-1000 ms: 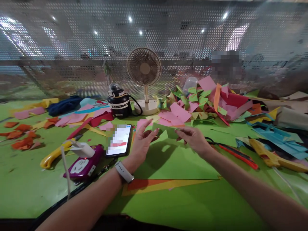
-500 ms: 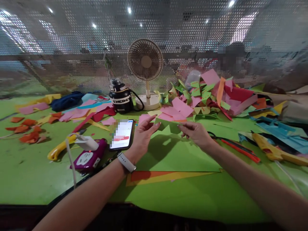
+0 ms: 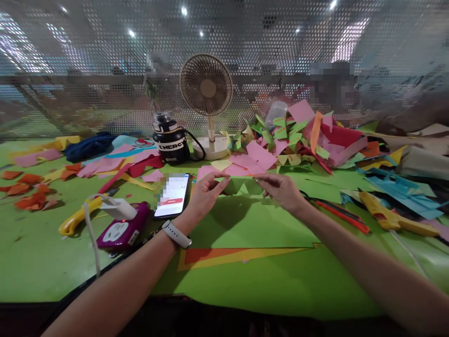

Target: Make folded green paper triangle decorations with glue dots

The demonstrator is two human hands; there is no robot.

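Note:
Between my two hands is a small green paper piece (image 3: 242, 186) with a notched lower edge, held just above the table. My left hand (image 3: 209, 188) pinches its left end between thumb and fingers. At the opposite end, my right hand (image 3: 278, 189) grips the paper with thumb and fingertips. Beneath both hands lies a large green paper sheet (image 3: 252, 229), and orange and yellow sheets (image 3: 213, 256) stick out under its near edge. Scissors with red-orange parts (image 3: 342, 215) lie right of my right hand. A lit phone (image 3: 171, 195) rests left of my left hand.
At the back stand a beige fan (image 3: 206, 86) and a black bottle (image 3: 170, 142). A heap of cut paper (image 3: 291, 135) fills the back right. On the right lies a yellow glue gun (image 3: 393, 215); on the left are a purple power strip (image 3: 122, 229) and a yellow-handled cutter (image 3: 79, 217).
My hands have levelled the green paper piece, and its upper edge now runs straighter between them. The whole view has shifted slightly, so the things on the table appear further left.

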